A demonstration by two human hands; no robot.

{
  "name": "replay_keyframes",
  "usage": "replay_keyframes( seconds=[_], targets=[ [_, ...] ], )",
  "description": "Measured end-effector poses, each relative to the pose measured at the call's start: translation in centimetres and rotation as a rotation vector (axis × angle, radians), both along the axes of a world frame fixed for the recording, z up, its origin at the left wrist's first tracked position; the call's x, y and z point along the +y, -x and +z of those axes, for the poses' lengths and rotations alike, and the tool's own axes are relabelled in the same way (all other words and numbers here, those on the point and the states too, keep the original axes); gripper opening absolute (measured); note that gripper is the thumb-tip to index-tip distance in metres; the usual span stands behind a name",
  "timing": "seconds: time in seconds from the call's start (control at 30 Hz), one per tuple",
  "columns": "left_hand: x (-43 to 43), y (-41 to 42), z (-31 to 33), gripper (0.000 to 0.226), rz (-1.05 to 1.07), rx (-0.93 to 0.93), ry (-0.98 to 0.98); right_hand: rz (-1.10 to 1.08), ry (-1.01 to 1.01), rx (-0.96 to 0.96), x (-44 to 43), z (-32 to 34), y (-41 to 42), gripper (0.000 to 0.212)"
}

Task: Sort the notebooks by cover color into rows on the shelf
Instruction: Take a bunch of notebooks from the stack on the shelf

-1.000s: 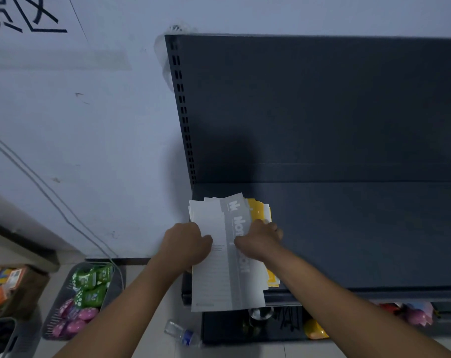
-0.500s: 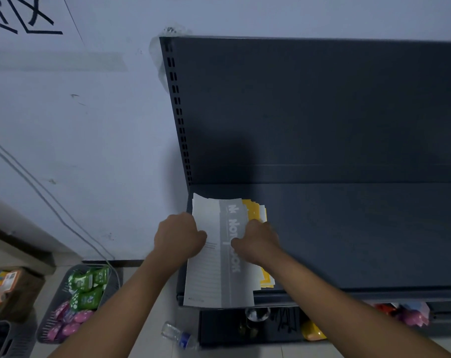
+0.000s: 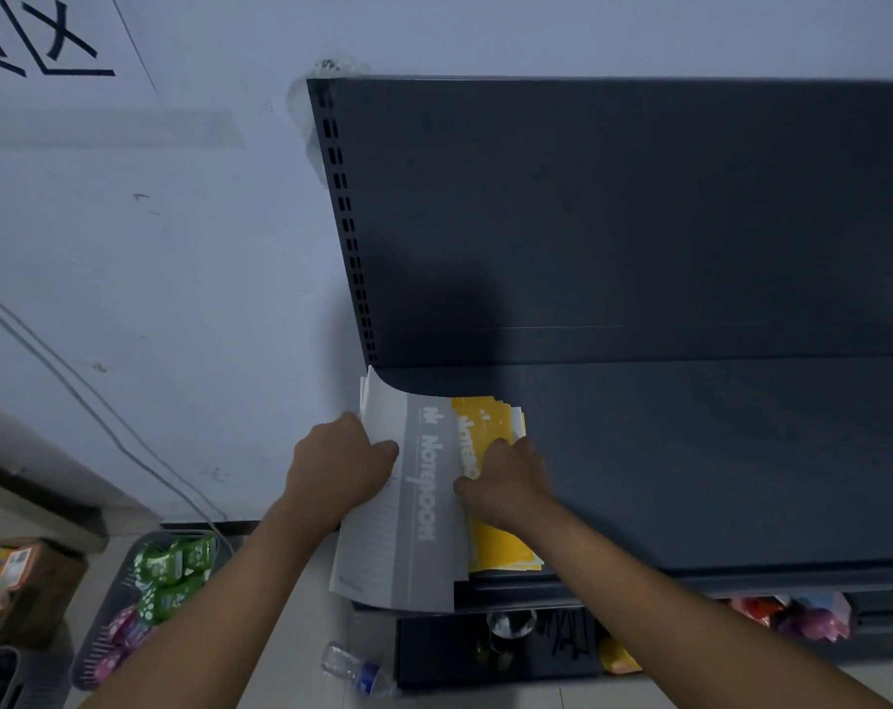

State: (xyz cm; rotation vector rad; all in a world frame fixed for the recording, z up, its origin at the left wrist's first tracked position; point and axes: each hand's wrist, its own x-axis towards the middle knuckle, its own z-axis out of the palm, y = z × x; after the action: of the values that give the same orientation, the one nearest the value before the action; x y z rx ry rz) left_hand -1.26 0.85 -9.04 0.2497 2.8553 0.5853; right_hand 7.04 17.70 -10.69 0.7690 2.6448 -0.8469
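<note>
A: Where are the notebooks, and how are they held?

B: They are stacked at the front left corner of the shelf (image 3: 690, 478). The grey notebook (image 3: 423, 529) is on top, bowed upward, and overhangs the shelf's front and left edges. Its left edge is gripped by the left hand (image 3: 339, 465), thumb on the cover. The yellow notebooks (image 3: 500, 550) are underneath, toward the right, and the right hand (image 3: 505, 486) is laid on them. Its fingers are curled, but whether the stack is pinched or only pressed cannot be told.

A: How is the step best done?

B: The grey notebook is judged to be in the course of separation from the yellow ones. The yellow stack should be pinned flat while the grey one is peeled away. Cover and pages should be taken together, since loose leaves are fanned at its far corner. It should then be set well apart along the shelf, so that a row by colour can be begun.

A: What else is noted, and what is in the way?

B: The overhang is judged the main risk, as a slipped notebook would be dropped to the floor. A bottle (image 3: 357, 670) is lying there near the shelf's base, and a basket (image 3: 91, 657) of green and pink packets is placed further left. The slotted upright (image 3: 354, 258) at the shelf's back left corner is near the lifted far corner and could be snagged.
</note>
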Motion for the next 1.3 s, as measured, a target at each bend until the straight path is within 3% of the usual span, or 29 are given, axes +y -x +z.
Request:
replay_keyframes(
  seconds=[0.13,0.23,0.33,0.4,0.57,0.67,0.83,0.97,1.13,1.3],
  targets=[
    [0.5,-0.6,0.4,0.021,-0.036,0.002,-0.243,-0.001,-0.028,0.057,-0.3,-0.2,-0.1,0.032],
    [0.9,-0.4,0.5,0.019,-0.097,-0.04,-0.392,-0.094,0.077,0.106,0.1,0.6,-0.1,0.044],
    [1.9,-0.3,0.2,0.023,-0.114,-0.073,-0.485,-0.236,0.316,0.18,1.7,1.5,-0.4,0.029],
    [3.1,-0.4,-0.1,0.024,-0.126,-0.096,-0.505,-0.315,0.368,0.23,3.1,2.0,-1.1,0.024],
    [8.0,-2.4,-0.1,0.02,-0.217,-0.124,-0.503,-0.483,0.338,0.285,5.7,3.0,-4.0,0.033],
    [11.2,-4.2,0.4,0.032,-0.288,-0.083,-0.485,-0.561,0.339,0.318,7.0,3.7,-6.3,0.044],
    [15.8,-7.6,1.5,0.043,-0.491,0.056,-0.364,-0.606,0.144,0.322,11.4,5.0,-11.4,0.034],
    [20.6,-11.1,2.6,0.042,-0.625,0.151,-0.288,-0.652,0.051,0.31,15.4,5.9,-16.0,0.039],
    [28.1,-16.7,3.1,0.044,-0.733,0.144,-0.237,-0.679,-0.105,0.249,21.4,6.0,-22.1,0.042],
    [36.7,-23.2,3.5,0.055,-0.763,0.09,-0.117,-0.694,-0.126,0.227,29.0,5.3,-28.9,0.034]
  ],
)
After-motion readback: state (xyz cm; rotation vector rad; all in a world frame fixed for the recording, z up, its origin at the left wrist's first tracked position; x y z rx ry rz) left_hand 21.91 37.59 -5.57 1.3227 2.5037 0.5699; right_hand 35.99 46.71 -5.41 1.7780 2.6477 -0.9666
